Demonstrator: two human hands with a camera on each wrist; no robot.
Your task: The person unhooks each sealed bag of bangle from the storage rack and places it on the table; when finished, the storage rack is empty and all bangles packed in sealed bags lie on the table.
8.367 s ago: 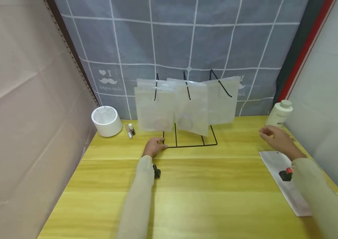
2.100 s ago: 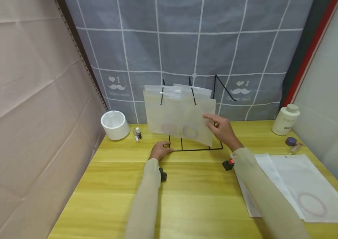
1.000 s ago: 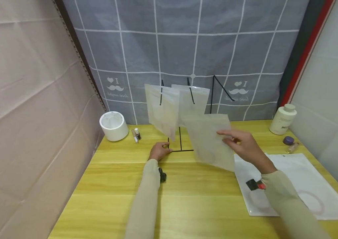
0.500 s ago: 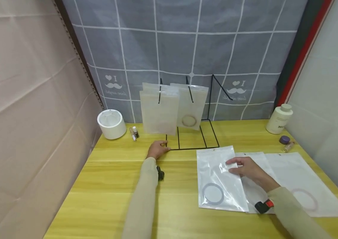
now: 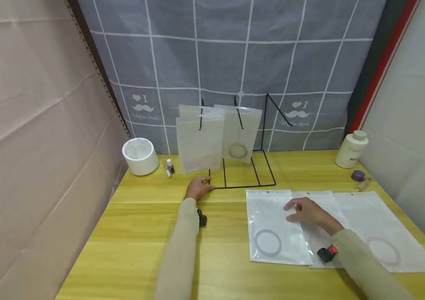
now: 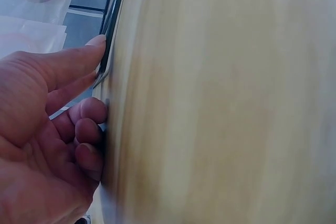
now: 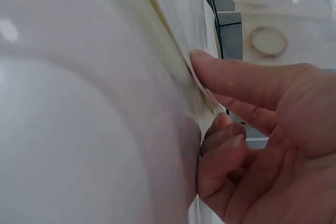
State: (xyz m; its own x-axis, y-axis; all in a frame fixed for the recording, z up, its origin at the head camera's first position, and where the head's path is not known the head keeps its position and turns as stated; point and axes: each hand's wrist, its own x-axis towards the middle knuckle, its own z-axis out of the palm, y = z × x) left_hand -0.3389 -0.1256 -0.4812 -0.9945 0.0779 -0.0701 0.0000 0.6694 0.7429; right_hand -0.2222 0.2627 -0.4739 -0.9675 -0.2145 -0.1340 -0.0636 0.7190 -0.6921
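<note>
My left hand [image 5: 197, 188] pinches the front left corner of a black wire display rack [image 5: 244, 186] between thumb and finger; the left wrist view shows the thumb on the wire [image 6: 116, 14]. My right hand [image 5: 310, 212] holds the right edge of a white zip bag [image 5: 266, 206], which lies on the table with a ring-shaped bangle inside. In the right wrist view the thumb presses that edge, fingers curled beneath. This bag overlaps a second zip bag [image 5: 323, 200]; a third bag [image 5: 370, 216] lies at the right. The rack's right hook [image 5: 280, 110] is bare.
Translucent bags [image 5: 199, 141] hang on the rack's left hook, and another bag [image 5: 246, 131] on the middle one. A white round container [image 5: 141, 160] and small vials [image 5: 169, 166] stand at left. A white bottle [image 5: 352, 150], purple lid [image 5: 357, 175] and small vial [image 5: 363, 184] are at right.
My right hand took a bag off the middle hook, brought it forward and right, and laid it beside the others. The right hook's bags went earlier. My left hand keeps its hold on the rack.
</note>
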